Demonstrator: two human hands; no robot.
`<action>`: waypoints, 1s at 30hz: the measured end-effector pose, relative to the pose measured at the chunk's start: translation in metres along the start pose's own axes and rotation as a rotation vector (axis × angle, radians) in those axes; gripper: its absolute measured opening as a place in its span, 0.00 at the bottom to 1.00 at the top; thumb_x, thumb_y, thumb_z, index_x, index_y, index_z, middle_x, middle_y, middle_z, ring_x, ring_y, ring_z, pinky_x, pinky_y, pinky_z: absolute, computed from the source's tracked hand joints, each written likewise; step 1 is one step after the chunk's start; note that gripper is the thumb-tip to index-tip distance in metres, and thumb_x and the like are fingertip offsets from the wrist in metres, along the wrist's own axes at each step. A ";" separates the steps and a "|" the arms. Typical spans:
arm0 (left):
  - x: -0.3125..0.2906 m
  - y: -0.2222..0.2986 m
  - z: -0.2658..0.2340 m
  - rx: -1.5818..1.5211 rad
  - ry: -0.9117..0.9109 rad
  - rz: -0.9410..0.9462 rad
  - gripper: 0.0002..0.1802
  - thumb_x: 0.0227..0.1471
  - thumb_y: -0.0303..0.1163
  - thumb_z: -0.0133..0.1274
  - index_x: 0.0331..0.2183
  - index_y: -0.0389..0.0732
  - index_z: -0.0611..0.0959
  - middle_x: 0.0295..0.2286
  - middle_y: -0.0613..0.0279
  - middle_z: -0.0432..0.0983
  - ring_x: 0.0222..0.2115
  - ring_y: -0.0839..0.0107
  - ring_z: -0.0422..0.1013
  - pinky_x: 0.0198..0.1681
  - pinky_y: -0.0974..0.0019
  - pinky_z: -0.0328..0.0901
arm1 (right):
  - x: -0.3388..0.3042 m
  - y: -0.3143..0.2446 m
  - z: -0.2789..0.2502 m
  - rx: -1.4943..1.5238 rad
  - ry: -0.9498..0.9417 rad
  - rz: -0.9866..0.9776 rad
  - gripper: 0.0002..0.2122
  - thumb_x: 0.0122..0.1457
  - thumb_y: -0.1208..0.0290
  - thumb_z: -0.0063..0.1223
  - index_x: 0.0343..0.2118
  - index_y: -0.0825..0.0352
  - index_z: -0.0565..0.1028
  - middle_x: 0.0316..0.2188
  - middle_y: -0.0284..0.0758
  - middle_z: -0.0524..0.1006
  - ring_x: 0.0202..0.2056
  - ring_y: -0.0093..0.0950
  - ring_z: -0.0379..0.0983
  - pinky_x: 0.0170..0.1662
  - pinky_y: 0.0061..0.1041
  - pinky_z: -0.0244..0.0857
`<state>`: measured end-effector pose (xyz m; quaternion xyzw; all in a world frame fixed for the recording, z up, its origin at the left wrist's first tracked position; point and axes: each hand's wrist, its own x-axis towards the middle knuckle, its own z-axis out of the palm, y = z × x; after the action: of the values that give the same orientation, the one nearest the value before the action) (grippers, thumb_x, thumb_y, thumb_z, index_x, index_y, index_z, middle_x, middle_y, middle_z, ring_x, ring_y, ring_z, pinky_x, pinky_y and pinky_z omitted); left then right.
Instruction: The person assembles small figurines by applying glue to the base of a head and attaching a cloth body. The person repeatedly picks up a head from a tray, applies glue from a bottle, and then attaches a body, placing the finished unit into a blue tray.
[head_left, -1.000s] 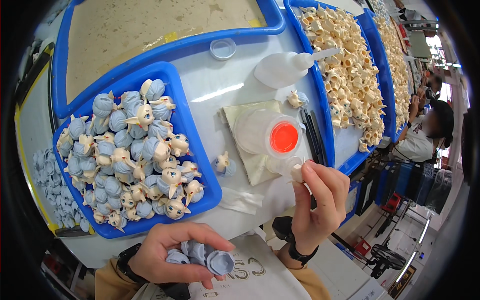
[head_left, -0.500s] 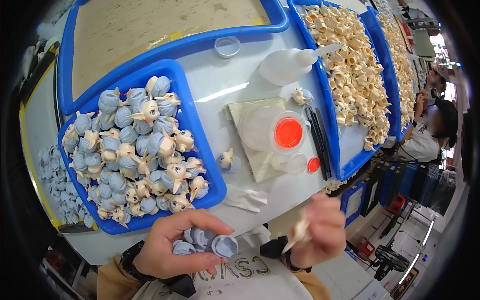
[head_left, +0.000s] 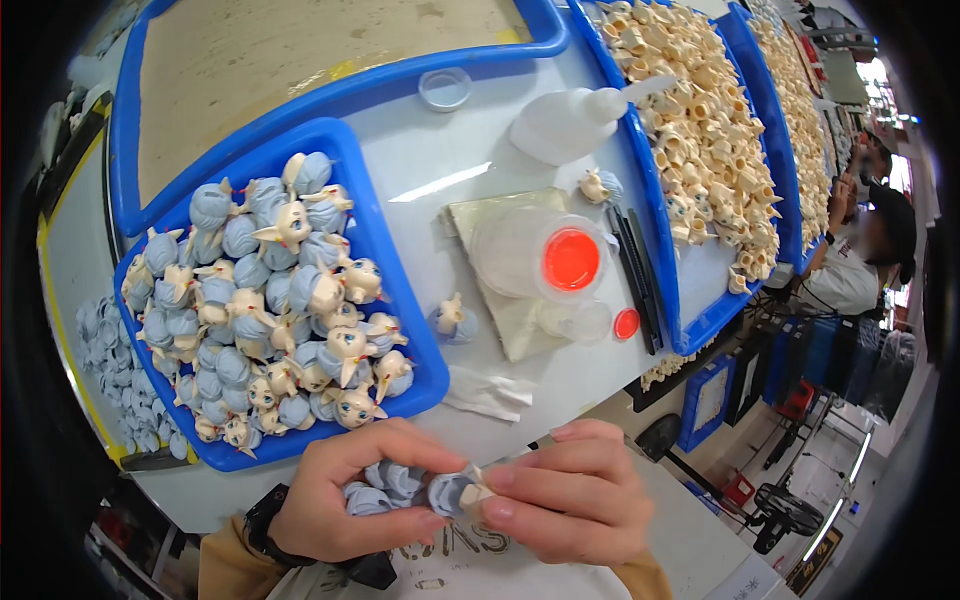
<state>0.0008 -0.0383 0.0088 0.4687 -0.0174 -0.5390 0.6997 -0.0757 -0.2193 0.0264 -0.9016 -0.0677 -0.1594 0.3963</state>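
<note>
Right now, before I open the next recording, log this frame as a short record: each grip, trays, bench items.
Left grip: holding several blue-grey doll-hair shells
Right grip: pinching a cream doll-head part at one shell's opening; fit unclear
Lower-left blue tray: piled doll heads with blue-grey hair
Nearer right blue tray: loose cream head parts
Between those trays: white squeeze bottle, translucent jar showing a red disc, small red cap

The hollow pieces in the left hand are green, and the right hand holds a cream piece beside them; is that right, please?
No: in the head view, the hollow pieces in the left hand are grey-blue. The right hand holds a cream piece beside them.
</note>
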 end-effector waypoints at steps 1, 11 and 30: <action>0.001 -0.001 0.000 0.010 -0.007 0.001 0.20 0.37 0.20 0.57 0.37 0.34 0.74 0.34 0.58 0.70 0.33 0.76 0.67 0.35 0.74 0.62 | 0.000 0.000 0.000 -0.014 -0.013 -0.005 0.07 0.40 0.72 0.59 0.25 0.58 0.77 0.26 0.27 0.76 0.24 0.20 0.67 0.34 0.21 0.59; 0.003 0.006 0.006 0.034 0.014 -0.095 0.17 0.40 0.19 0.53 0.37 0.32 0.72 0.31 0.56 0.69 0.23 0.76 0.70 0.25 0.76 0.65 | 0.003 -0.004 0.003 -0.087 -0.055 -0.011 0.10 0.37 0.71 0.59 0.27 0.61 0.77 0.25 0.27 0.75 0.24 0.21 0.66 0.33 0.23 0.59; 0.003 -0.002 -0.002 -0.424 -0.111 -0.356 0.17 0.53 0.34 0.41 0.42 0.33 0.67 0.27 0.59 0.69 0.23 0.78 0.67 0.18 0.78 0.60 | 0.015 0.006 0.013 0.145 -0.173 0.169 0.24 0.38 0.68 0.57 0.41 0.74 0.69 0.26 0.35 0.68 0.24 0.29 0.63 0.27 0.25 0.55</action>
<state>0.0012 -0.0398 0.0046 0.2771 0.1398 -0.6698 0.6746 -0.0573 -0.2140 0.0185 -0.8835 -0.0366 -0.0417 0.4652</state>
